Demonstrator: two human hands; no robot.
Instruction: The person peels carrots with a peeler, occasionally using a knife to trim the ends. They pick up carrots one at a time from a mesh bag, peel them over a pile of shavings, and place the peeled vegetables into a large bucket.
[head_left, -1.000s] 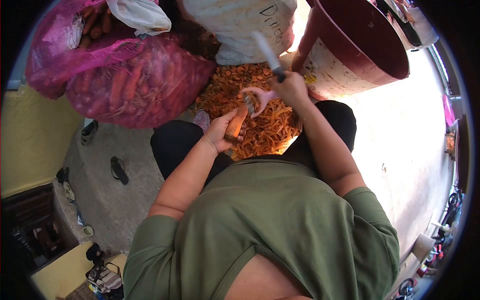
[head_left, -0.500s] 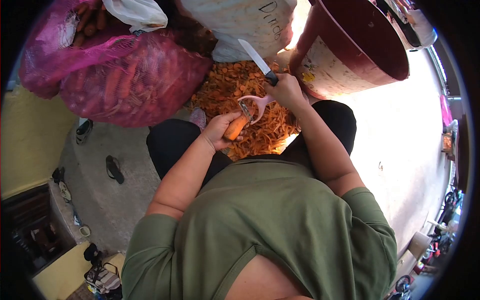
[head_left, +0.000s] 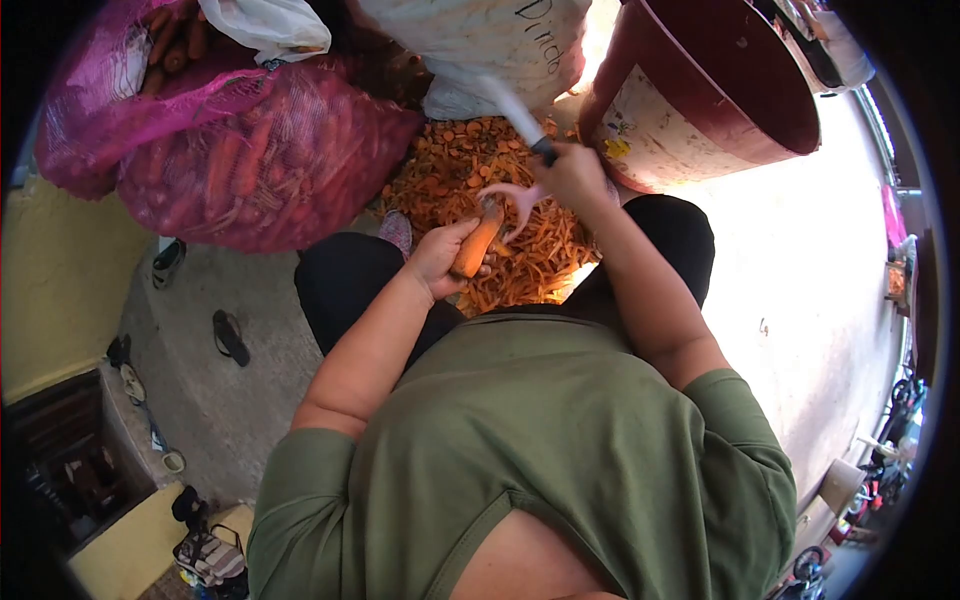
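Overhead, with the head camera looking down, I logged the containers around my two hands. A pink mesh sack (head_left: 290,200) stood at upper left, bulging with carrots that showed through the netting; more loose carrots (head_left: 172,52) filled its top opening. A thin white plastic bag (head_left: 265,25) lay over that top, contents not readable. Beside it stood a large white sack (head_left: 470,60) with dark handwriting; its contents were hidden. At upper right, a dark red tub (head_left: 690,85) showed its inner wall, but I could not see its bottom. Carrot peelings and round slices (head_left: 475,165) lay heaped between these containers and my knees. Above the heap, the fingers of my left hand (head_left: 436,262) were wrapped around one carrot (head_left: 477,250). My right hand (head_left: 578,180) gripped a pink peeler (head_left: 524,203) and a knife (head_left: 518,118) together, blade blurred and angled toward the white sack. The peeler's head was at the carrot's far end; contact was unclear.
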